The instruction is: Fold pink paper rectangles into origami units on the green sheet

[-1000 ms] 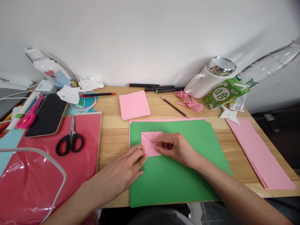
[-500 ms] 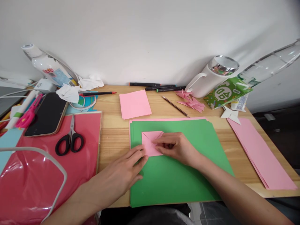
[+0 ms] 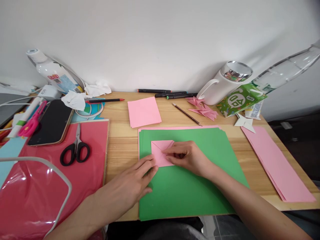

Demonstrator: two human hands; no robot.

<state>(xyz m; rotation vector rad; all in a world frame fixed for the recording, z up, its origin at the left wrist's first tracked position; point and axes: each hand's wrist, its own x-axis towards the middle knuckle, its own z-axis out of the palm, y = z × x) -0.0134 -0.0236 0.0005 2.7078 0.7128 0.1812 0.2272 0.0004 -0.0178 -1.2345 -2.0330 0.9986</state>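
A small pink folded paper lies on a stack of green sheets in the middle of the wooden desk. My left hand rests flat, fingers stretched out, its fingertips pressing the paper's lower left corner. My right hand lies over the paper's right side with the fingers curled and pinching a fold; that part of the paper is hidden under it.
Black scissors lie on a red plastic-wrapped pack at left, beside a phone. Behind are a pink sheet, markers, a pencil, folded pink pieces, a white mug. Pink strips lie right.
Almost nothing has changed: both hands stay on the pink paper, with only slight shifts of the fingers and of the camera.
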